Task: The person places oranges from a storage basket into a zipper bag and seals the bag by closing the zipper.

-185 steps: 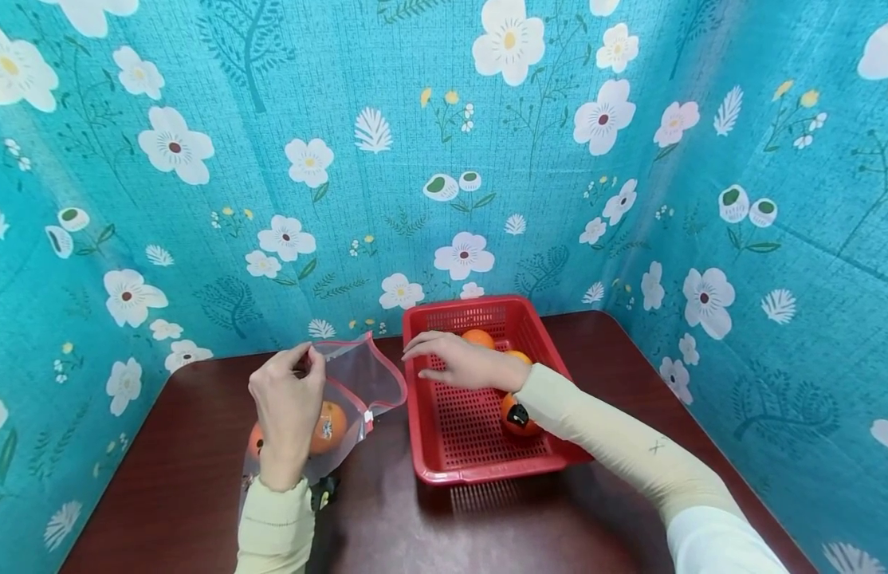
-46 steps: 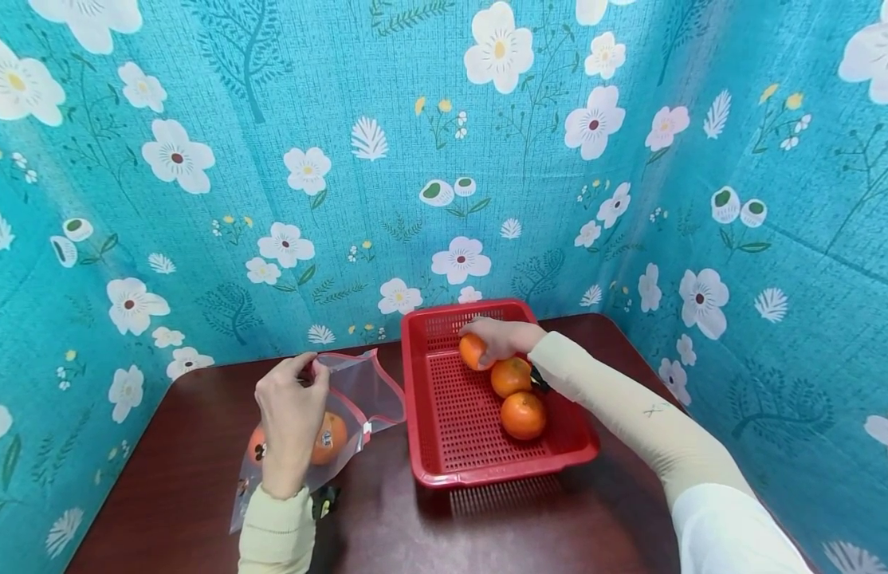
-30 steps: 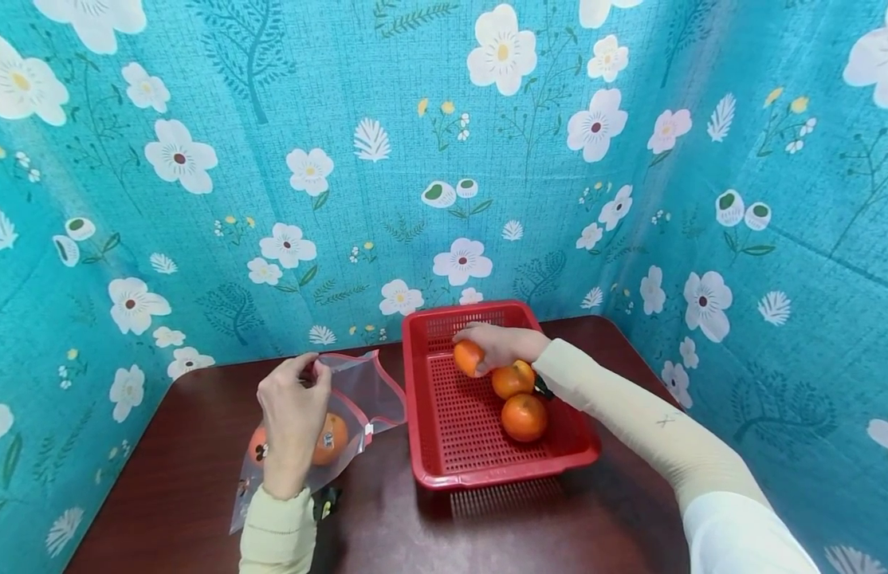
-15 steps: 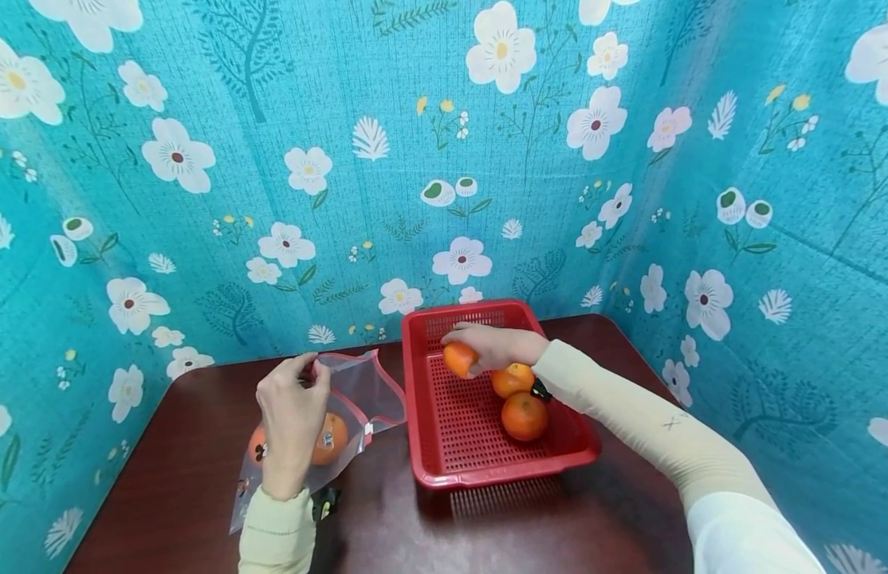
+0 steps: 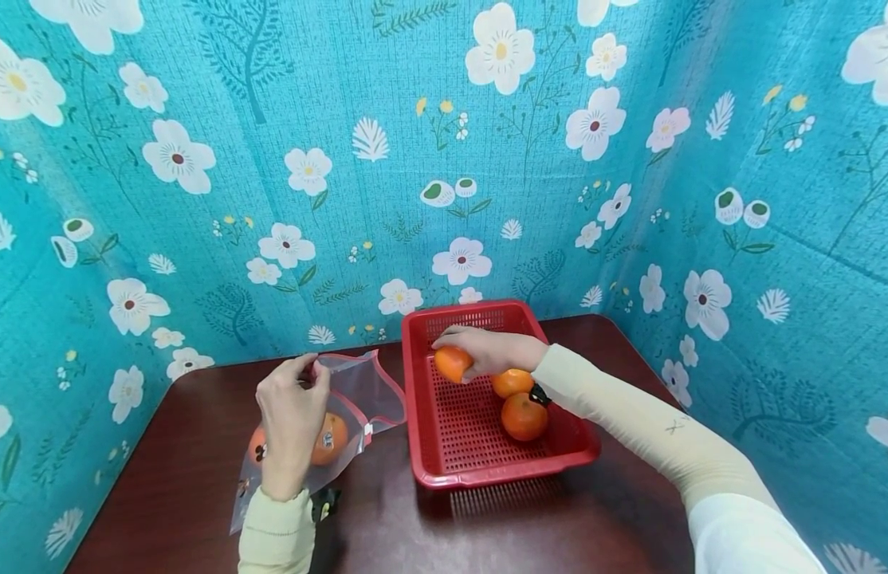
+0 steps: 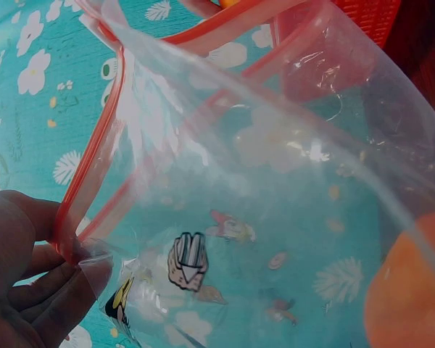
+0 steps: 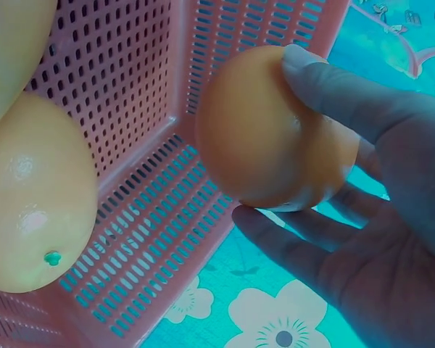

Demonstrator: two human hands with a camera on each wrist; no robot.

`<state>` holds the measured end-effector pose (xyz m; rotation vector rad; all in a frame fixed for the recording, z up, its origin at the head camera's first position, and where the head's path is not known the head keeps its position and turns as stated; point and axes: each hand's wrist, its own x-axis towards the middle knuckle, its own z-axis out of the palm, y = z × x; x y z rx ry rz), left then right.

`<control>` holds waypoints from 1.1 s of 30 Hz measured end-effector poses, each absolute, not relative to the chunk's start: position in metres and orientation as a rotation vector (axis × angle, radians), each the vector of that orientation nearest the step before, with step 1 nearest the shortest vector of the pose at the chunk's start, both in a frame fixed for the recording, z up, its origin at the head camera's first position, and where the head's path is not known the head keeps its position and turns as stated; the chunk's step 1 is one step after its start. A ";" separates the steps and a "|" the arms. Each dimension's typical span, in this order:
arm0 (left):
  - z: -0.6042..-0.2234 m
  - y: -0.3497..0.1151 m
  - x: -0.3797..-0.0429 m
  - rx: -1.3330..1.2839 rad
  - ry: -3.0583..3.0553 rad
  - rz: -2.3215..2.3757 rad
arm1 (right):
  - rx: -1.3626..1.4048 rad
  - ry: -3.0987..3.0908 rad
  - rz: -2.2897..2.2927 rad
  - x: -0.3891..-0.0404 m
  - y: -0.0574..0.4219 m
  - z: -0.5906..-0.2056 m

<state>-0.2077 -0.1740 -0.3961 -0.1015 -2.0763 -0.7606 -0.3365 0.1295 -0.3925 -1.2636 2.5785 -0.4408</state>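
The right hand (image 5: 490, 351) has its thumb and fingers bent around an orange (image 5: 453, 363), with much of the fruit showing. That orange is over the far left part of a red basket (image 5: 451, 480). I can't tell how high up it is. Two more oranges (image 5: 525, 418) sit close together on the right side of the basket.

The left hand (image 5: 292, 414) pinches the red edge of a clear bag (image 5: 379, 391) between its thumb and fingers. The bag's mouth is open and sits just beside the basket, on its left. Inside the bag I see two orange fruits (image 5: 330, 440), partly behind the hand and wrist, and there are little pictures printed on the plastic.

The bag and basket are on a dark brown table (image 5: 171, 470). Behind it hangs a blue cloth (image 5: 387, 199) with white flowers.
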 end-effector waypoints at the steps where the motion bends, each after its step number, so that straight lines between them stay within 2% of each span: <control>1: -0.396 -0.174 -0.208 -0.103 -2.078 -0.763 | -1.270 2.577 -0.440 -0.336 0.129 -0.392; 33: -0.399 -0.174 -0.208 -0.118 -2.060 -0.786 | -1.414 2.531 -0.493 -0.312 0.111 -0.384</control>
